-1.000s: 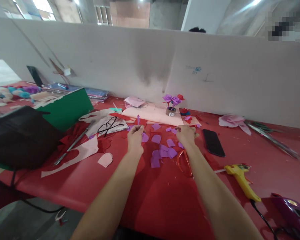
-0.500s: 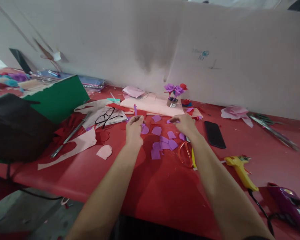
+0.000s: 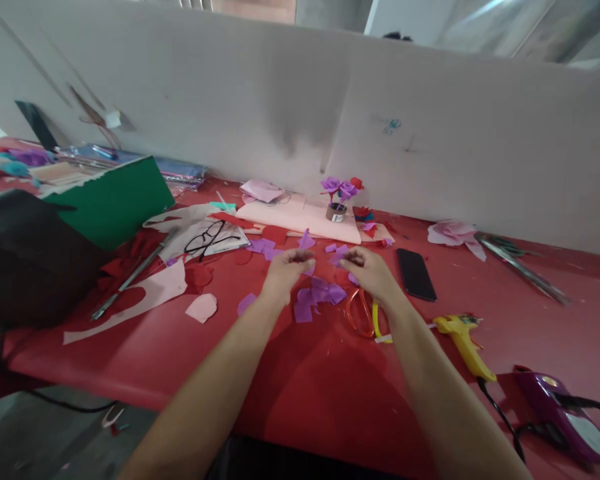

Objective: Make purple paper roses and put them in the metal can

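Note:
My left hand [image 3: 286,273] is closed in a pinch over the middle of the table, with a purple petal-like piece [image 3: 307,239] showing at its fingertips. My right hand [image 3: 367,270] faces it, thumb and fingers pinched on another purple piece [image 3: 338,256]. A short gap separates the two hands. Below them lies a loose group of cut purple petals [image 3: 320,291]. More purple pieces [image 3: 263,247] rest left of my left hand. Orange-handled scissors [image 3: 359,313] lie beside my right wrist, partly covered by it, with a yellow-handled tool [image 3: 379,323] against them.
Farther back stands a small pot [image 3: 337,213] of purple and red flowers, near a pink sheet [image 3: 295,217]. Glasses [image 3: 211,239] and a pink cutout [image 3: 155,293] lie left. A phone [image 3: 416,274], yellow glue gun [image 3: 464,343] and purple device [image 3: 563,417] are right.
Both hands have come closer together, my left hand moving right. Purple petals between the hands have shifted, and several now lie left of my left hand. The view has tilted up slightly.

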Motion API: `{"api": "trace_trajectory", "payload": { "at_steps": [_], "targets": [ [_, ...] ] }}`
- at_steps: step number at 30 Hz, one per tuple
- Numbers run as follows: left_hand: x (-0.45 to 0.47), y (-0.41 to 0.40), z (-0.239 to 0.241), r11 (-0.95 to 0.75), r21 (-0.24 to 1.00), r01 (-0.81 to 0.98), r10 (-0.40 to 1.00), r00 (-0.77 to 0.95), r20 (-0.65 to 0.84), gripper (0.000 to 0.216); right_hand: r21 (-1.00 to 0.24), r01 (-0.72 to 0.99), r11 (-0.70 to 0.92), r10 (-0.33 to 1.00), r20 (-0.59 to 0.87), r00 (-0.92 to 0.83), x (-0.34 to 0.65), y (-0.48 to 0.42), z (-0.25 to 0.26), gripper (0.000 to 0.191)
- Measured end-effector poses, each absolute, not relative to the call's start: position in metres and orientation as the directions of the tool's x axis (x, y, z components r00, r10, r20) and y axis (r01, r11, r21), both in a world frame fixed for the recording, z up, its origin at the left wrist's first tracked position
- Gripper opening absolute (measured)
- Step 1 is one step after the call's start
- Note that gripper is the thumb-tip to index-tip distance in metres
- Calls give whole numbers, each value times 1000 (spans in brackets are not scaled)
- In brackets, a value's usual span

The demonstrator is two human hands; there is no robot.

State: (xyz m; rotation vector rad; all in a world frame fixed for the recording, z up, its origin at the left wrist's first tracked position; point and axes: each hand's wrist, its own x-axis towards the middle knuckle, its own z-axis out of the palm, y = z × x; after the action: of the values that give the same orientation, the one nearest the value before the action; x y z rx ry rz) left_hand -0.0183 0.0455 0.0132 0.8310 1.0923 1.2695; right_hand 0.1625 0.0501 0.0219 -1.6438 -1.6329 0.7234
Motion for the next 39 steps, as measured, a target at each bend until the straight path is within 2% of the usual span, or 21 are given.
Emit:
{"api": "trace_trajectory", "payload": {
  "at_steps": [1, 3, 8, 12, 15, 18, 20, 24, 29, 33, 39],
  "targets": [
    [-14, 43, 11, 148, 940, -307, 987, -14, -160, 17, -876, 478, 60, 994, 97, 51, 162, 44, 21, 15],
    [-5, 38, 8, 157, 938, -308, 988, 55, -147, 22, -950, 298, 90, 992, 112, 57, 161, 31, 19, 23],
    [7, 27, 3, 154, 944, -291, 976, 192, -100, 18, -999, 32, 39, 998, 40, 38, 158, 2, 16, 42],
    [8, 22, 5, 157, 956, -247, 970, 221, -102, 17, -998, 52, 37, 998, 40, 58, 164, -8, 12, 49],
    [9, 20, 6, 155, 969, -191, 970, 215, -112, 14, -998, 47, 51, 998, 53, 47, 168, -10, 7, 36],
    [11, 17, 10, 93, 984, -155, 980, 188, -63, 15, -996, 16, 83, 986, 85, 143, 168, -11, 7, 21],
    [14, 14, 12, 62, 979, -195, 984, 175, -27, 17, -991, -70, 111, 972, 94, 215, 167, -13, 10, 18],
    [18, 10, 15, 65, 953, -295, 978, 210, -2, 13, -949, -284, 138, 973, 77, 218, 163, -16, 15, 21],
    [23, 4, 13, 164, 922, -351, 954, 293, -59, 12, -915, -381, 135, 982, 71, 177, 154, -20, 13, 15],
    [24, -3, 17, 241, 901, -361, 934, 337, -114, 16, -917, -373, 144, 977, 71, 203, 150, -20, 11, 14],
    [25, -4, 20, 281, 865, -416, 923, 365, -123, 19, -935, -321, 150, 970, 75, 233, 151, -18, 8, 19]
  ]
}}
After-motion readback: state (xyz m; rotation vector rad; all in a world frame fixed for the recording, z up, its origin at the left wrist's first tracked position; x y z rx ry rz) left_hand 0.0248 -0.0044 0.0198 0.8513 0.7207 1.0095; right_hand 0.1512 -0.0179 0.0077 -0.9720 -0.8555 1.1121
